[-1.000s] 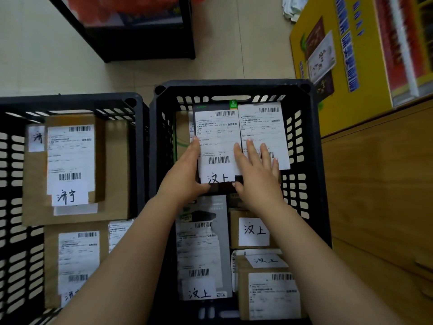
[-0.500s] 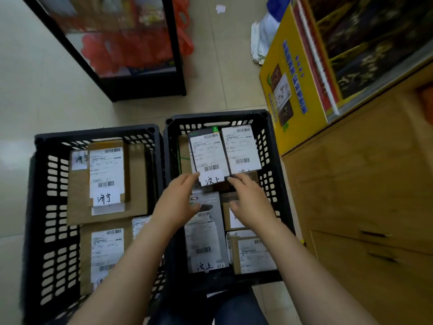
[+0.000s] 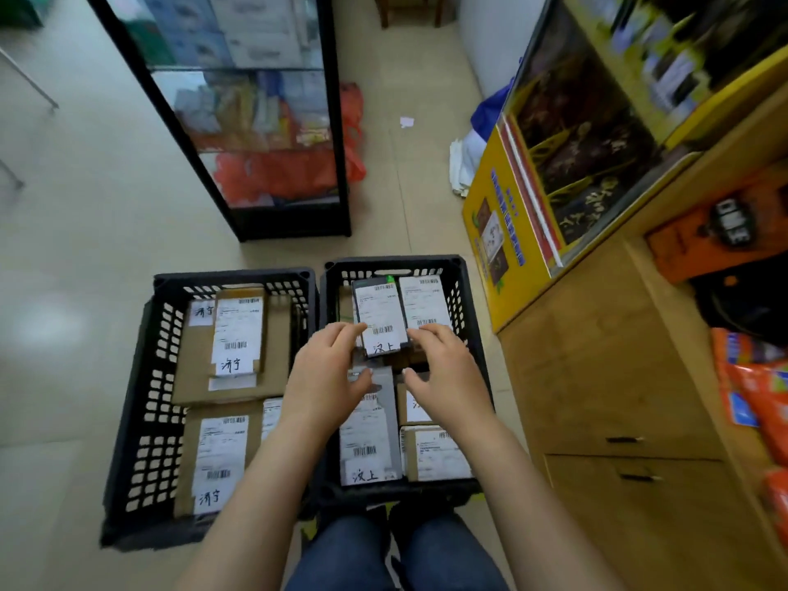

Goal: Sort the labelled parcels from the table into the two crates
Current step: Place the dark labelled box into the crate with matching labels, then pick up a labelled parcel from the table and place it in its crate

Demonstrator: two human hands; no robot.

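In the head view we see two black crates side by side on the floor. Both hands hang over the right crate (image 3: 396,263). The left hand (image 3: 328,377) and the right hand (image 3: 447,379) are loosely spread, fingers gently curved, gripping nothing. Their fingertips sit by the near corners of a dark labelled parcel (image 3: 379,317) at that crate's far end; we cannot tell whether they touch it. Brown parcels (image 3: 230,343) fill the left crate (image 3: 230,277).

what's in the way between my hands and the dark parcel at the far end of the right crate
Nothing visible. The dark parcel lies label up at the far end of the right crate. The left hand and right hand hover at its near corners, with nothing in between.
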